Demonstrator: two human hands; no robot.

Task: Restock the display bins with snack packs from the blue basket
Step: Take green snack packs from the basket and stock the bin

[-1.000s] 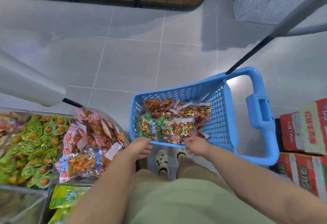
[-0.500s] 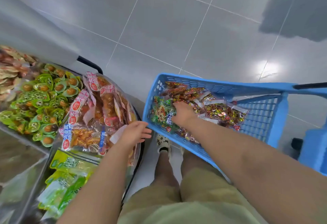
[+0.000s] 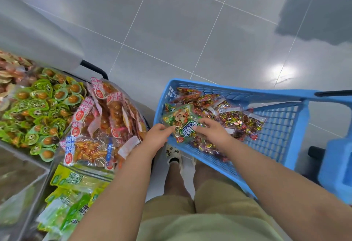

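Head view, from the left: the display bins (image 3: 32, 158) hold green-wrapped snacks (image 3: 38, 103), then a heap of red-labelled orange packs (image 3: 106, 111), with yellow-green packs (image 3: 76, 183) nearer the person. Just beside them the left hand (image 3: 156, 136) pinches the left edge of a green snack pack (image 3: 182, 124), and the right hand (image 3: 211, 132) grips its right side, fingers curled over it (its thumb is hidden). The pack sits over the near left corner of the blue basket (image 3: 238, 90), above the red-and-gold packs (image 3: 232, 116) lying inside.
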